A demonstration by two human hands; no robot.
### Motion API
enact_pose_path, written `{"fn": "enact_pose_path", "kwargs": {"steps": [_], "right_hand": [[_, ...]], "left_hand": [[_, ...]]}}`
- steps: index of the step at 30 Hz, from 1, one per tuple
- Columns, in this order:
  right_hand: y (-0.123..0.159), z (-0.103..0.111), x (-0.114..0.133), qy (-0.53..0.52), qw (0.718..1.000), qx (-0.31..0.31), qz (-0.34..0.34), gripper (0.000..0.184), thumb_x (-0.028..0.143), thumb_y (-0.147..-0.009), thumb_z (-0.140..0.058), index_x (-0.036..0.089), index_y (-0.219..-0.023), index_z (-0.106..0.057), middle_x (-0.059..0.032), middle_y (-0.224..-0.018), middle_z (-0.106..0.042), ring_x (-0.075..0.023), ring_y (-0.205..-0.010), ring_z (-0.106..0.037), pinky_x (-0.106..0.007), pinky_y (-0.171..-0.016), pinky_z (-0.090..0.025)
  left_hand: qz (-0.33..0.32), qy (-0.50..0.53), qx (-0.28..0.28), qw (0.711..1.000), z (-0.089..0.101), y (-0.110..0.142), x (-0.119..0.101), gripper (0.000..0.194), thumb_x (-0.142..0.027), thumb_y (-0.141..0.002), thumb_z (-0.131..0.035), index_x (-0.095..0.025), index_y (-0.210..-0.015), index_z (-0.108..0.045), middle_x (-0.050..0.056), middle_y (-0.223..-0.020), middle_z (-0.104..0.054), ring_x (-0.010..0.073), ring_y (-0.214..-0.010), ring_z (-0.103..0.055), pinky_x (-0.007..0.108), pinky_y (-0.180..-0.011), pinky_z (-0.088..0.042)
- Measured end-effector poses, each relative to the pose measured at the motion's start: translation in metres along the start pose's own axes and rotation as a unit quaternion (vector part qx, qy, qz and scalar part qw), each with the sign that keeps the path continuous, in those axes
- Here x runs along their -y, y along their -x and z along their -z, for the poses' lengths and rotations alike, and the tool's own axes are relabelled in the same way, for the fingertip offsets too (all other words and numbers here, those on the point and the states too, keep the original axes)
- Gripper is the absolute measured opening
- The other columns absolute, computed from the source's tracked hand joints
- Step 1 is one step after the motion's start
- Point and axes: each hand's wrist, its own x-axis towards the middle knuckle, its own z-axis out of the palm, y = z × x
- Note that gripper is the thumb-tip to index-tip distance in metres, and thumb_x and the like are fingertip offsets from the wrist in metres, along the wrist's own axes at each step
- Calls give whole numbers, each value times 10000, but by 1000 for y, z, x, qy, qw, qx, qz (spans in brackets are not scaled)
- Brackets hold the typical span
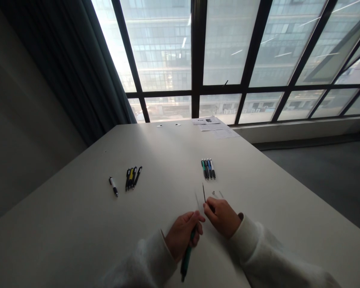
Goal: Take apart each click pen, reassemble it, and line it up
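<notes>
My left hand (184,232) is closed around a green pen barrel (186,262), whose dark end points down toward me. Just above its fingertips, a thin pale stick (197,200) shows faintly; whether the hand grips it I cannot make out. Close by on the right, my right hand (222,216) pinches a slim dark pen refill (203,193) that points away from me. Beyond the right knuckles lie a tiny dark pen part (213,193) and a thin pale piece (221,194) on the white table (156,224).
Several pens (208,169) lie side by side ahead of my right hand. To the left rests another group of pens (133,178), one yellow, with a single white-and-black pen (113,187) beside it. Papers (214,127) lie at the far edge by the windows.
</notes>
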Motion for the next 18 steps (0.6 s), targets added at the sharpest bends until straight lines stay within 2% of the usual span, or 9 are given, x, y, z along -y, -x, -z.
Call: {"fn": "enact_pose_path", "kwargs": {"steps": [3,6,14,18], "right_hand": [[-2,-1,-2,157,986,53,-34,259,262,-894,-438,167,-726,-611,-95,-746,-703,-202,-684,-645,-286,-604,-385],[-1,-3,0,227,969,81,-57,296,287,-914,-402,169,-826,-660,-121,-833,-727,-241,-739,-683,-302,-609,-412],[1,-6,4,248,961,105,-58,333,287,-930,-356,168,-875,-662,-131,-851,-724,-279,-757,-701,-350,-634,-475],[2,-8,2,248,962,98,-54,336,288,-928,-357,163,-860,-661,-139,-848,-726,-296,-752,-703,-369,-627,-484]], "left_hand": [[-21,15,-33,999,3,-4,0,426,-533,-726,-601,-124,-849,-592,-24,-600,-575,46,-389,-432,180,-375,-271],[-41,12,-46,998,6,-7,1,384,-471,-700,-622,-126,-864,-598,-15,-635,-580,68,-438,-470,200,-406,-314],[-108,-83,-80,987,7,-2,-10,361,-459,-745,-635,-125,-881,-646,17,-658,-607,118,-591,-524,238,-541,-403],[-137,-136,-100,976,16,-3,-15,381,-455,-746,-657,-118,-922,-673,35,-696,-642,130,-630,-537,242,-576,-410]]}}
